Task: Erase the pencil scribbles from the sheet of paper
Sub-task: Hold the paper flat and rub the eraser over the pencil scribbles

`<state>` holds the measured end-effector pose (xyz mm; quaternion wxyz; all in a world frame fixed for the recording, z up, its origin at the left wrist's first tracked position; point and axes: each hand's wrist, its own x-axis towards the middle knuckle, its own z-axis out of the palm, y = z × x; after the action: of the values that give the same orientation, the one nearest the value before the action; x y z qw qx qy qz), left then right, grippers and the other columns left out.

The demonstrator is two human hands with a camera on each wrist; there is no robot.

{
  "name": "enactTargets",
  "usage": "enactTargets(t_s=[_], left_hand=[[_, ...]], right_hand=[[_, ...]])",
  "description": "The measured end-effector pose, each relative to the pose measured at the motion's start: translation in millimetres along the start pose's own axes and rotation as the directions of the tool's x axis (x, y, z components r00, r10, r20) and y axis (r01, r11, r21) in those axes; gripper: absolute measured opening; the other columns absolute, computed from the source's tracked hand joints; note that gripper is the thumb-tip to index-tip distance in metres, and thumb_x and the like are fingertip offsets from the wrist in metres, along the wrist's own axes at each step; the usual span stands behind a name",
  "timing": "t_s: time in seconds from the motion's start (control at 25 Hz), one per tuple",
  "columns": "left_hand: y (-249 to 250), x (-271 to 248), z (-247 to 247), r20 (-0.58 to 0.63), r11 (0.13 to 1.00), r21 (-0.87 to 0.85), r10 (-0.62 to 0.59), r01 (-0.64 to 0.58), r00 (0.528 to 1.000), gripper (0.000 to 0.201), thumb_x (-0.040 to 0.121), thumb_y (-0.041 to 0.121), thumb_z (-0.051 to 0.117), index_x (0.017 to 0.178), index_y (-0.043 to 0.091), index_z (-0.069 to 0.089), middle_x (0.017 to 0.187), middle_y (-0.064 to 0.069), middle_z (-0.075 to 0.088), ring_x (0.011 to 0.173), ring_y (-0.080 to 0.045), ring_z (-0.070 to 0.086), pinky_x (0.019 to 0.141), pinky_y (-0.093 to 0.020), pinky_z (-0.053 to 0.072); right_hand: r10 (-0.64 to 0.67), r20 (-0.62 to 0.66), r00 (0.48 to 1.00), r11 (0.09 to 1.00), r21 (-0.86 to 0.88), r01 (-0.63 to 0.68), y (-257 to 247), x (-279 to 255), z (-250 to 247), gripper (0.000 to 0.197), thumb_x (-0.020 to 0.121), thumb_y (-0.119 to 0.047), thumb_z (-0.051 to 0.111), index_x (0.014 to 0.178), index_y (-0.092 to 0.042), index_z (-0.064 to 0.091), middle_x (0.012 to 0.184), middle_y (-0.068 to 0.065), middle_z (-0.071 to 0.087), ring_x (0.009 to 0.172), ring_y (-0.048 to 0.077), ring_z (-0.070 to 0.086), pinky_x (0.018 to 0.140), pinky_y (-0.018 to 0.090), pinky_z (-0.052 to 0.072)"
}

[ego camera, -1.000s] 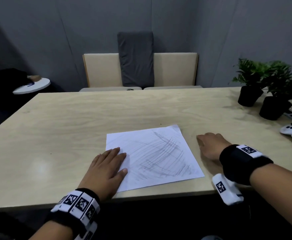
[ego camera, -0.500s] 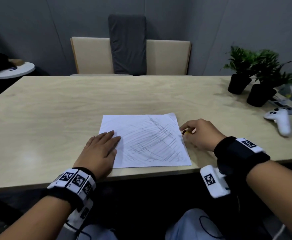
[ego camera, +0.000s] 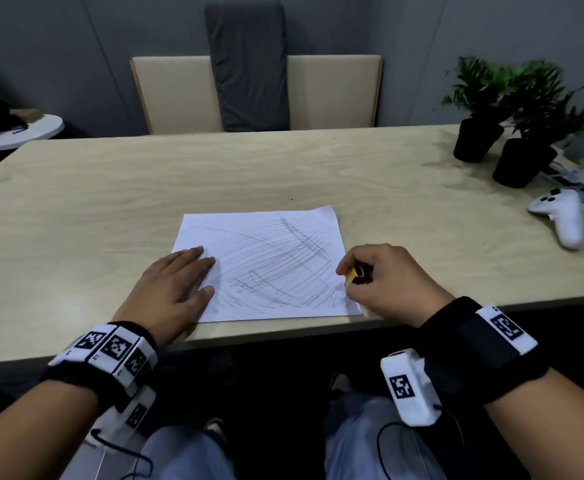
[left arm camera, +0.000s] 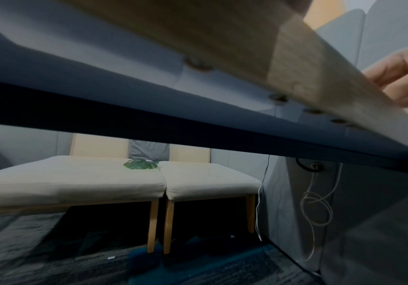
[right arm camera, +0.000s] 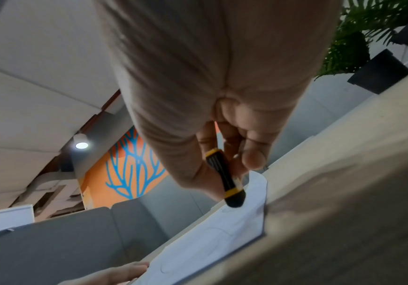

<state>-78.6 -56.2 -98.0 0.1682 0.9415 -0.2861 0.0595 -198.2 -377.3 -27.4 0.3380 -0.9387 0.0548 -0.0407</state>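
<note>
A grey-walled room holds a pale wooden table (ego camera: pixel 283 174); a beige bench (ego camera: pixel 179 95) stands at twelve o'clock, two potted plants (ego camera: pixel 512 109) at two o'clock. Near the table's front edge lies the sheet of paper (ego camera: pixel 235 226), pencil scribbles (ego camera: pixel 276 268) covering it: erasing looks barely begun. The left hand (ego camera: pixel 173 289) presses flat on its eight o'clock corner. The right hand (ego camera: pixel 387 282), at four o'clock, pinches a black-and-yellow eraser (right arm camera: pixel 224 177), tip at the paper.
</note>
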Motion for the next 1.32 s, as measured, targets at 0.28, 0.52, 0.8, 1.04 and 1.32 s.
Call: enactTargets(t_s=[0.28,0.52,0.8,1.04,1.32], left_hand=[[11.1,-7.3,-4.9,-0.057,0.998,0.053,0.030,-0.027,0.998,0.060,0.088,0.050,0.033,0.134,0.021,0.059,0.149,-0.004,0.046,0.136,-0.026,0.041,0.115,-0.046,0.023],[100.1,0.0,2.6,-0.005,0.997,0.026,0.075,-0.074,0.997,0.067,0.091,0.056,0.024,0.145,0.022,0.046,0.156,-0.004,0.036,0.142,-0.025,0.033,0.119,-0.044,0.016],[108.5,10.2,18.8,0.275,0.984,0.150,0.048,-0.092,0.960,0.084,0.076,0.070,-0.006,0.154,0.042,0.003,0.165,0.006,-0.006,0.151,-0.019,-0.005,0.120,-0.038,-0.004],[109.0,13.8,16.1,0.280,0.988,0.104,0.082,-0.115,0.957,0.083,0.079,0.064,0.002,0.155,0.031,0.015,0.165,0.006,-0.001,0.150,-0.012,-0.004,0.121,-0.035,-0.003],[107.5,14.9,21.1,0.295,0.978,0.148,0.099,-0.148,0.950,0.082,0.080,0.073,-0.001,0.155,0.038,-0.003,0.164,0.008,-0.011,0.150,-0.012,-0.012,0.121,-0.038,-0.005]], right_hand=[[0.009,-0.017,1.000,0.997,0.072,-0.007,15.1,-3.9,11.9,0.035,0.079,-0.007,0.063,0.107,-0.025,0.071,0.094,-0.004,0.063,0.076,0.006,0.061,0.070,0.008,0.044],[0.034,-0.031,0.999,0.996,0.081,-0.032,15.0,-3.5,15.1,0.036,0.081,-0.011,0.067,0.115,-0.023,0.069,0.081,-0.015,0.064,0.064,-0.006,0.055,0.065,0.003,0.040],[0.016,-0.076,0.997,0.993,0.117,-0.007,5.6,-6.1,23.9,0.029,0.074,-0.011,0.078,0.100,-0.024,0.072,0.073,-0.011,0.067,0.052,-0.001,0.054,0.061,0.007,0.041],[0.007,-0.045,0.999,0.989,0.148,0.000,-3.3,-1.9,29.7,0.032,0.077,-0.010,0.075,0.107,-0.021,0.073,0.074,-0.014,0.067,0.053,-0.003,0.057,0.063,0.009,0.041],[-0.076,-0.019,0.997,0.996,-0.047,0.075,-6.1,-0.5,27.8,0.040,0.079,-0.011,0.069,0.118,-0.023,0.069,0.082,-0.003,0.067,0.072,0.010,0.060,0.073,0.017,0.044]])
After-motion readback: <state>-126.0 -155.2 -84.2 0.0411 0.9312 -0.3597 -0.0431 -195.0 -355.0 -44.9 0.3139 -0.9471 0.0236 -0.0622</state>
